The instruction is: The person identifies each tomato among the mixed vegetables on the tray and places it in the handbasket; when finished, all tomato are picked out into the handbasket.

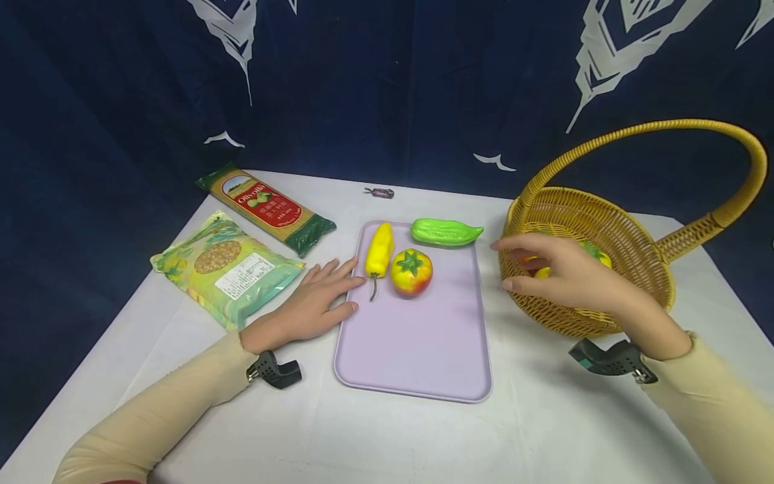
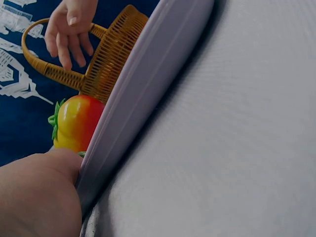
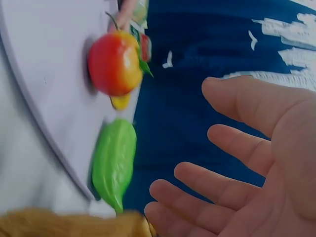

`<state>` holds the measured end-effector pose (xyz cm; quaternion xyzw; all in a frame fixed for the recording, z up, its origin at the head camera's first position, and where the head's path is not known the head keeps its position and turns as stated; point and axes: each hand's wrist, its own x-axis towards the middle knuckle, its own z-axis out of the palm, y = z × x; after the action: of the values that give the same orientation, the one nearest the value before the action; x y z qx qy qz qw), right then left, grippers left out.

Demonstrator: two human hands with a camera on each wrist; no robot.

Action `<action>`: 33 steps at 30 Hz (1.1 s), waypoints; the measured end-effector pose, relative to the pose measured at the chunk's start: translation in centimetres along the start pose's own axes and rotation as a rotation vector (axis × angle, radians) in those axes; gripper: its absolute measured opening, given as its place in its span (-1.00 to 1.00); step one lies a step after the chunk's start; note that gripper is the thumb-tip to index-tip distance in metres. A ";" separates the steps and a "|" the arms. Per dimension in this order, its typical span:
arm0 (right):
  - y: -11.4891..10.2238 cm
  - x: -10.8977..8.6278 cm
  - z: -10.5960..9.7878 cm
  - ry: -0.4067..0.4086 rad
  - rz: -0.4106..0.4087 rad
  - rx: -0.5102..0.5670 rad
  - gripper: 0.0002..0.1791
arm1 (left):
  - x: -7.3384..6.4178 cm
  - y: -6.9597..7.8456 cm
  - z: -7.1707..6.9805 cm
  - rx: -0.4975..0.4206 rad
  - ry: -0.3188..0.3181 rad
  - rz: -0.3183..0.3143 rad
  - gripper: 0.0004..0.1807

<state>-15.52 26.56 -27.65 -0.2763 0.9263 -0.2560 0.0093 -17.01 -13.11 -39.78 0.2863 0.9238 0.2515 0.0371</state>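
A dark blue cloth [image 1: 363,87] hangs behind the white surface [image 1: 242,430]. Only the head view looks down into the wicker basket [image 1: 589,210], where red-and-yellow produce [image 1: 598,254] with green tops lies; the left wrist view gives the basket's outer side instead. That same view shows the outer wall of the lilac tray [image 1: 417,349], whose whole flat bed appears only from the head. Left of the tray lie a red-and-green packet [image 1: 266,205] and a pale green packet [image 1: 224,269].

Both hands are empty. The left hand [image 1: 311,302] lies palm down, fingers straight and spread across the tray's left rim, index tip just beside the yellow pepper [image 1: 379,252]. The right hand [image 1: 565,272] is over the basket's left side, its bare palm and parted thumb plain in the right wrist view.

On the tray, the tomato-like fruit [image 1: 412,275] looks mostly yellow from the head, redder from the right wrist; the green pepper [image 1: 446,232] lies at the far edge. Behind sits a small purple wrapped piece [image 1: 381,193].
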 end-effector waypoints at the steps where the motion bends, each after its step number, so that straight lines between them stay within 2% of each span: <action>1: -0.2 0.3 0.3 -0.010 -0.010 0.003 -0.45 | 0.0 0.0 0.0 0.001 0.001 0.001 -0.43; 8: -1.0 2.6 2.5 -0.084 -0.025 0.090 -0.48 | 0.0 -0.1 0.0 0.001 -0.001 0.004 -0.43; 13: -1.1 4.0 4.0 -0.103 -0.031 0.119 -0.44 | 0.1 -0.1 0.0 -0.001 -0.006 -0.005 -0.43; 18: -1.4 5.2 5.6 -0.093 -0.039 0.119 -0.39 | 0.2 -0.2 0.0 -0.003 -0.019 -0.012 -0.43; 27: -2.3 6.8 8.3 -0.068 -0.010 0.227 -0.25 | 0.1 -0.1 0.1 0.005 -0.002 0.003 -0.43; 33: -2.5 7.2 9.2 -0.043 -0.026 0.270 -0.25 | 0.1 -0.1 0.1 0.011 -0.007 -0.003 -0.43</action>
<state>-18.91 16.70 -33.56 -0.2900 0.8793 -0.3725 0.0629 -17.16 -13.12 -39.93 0.2861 0.9255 0.2452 0.0391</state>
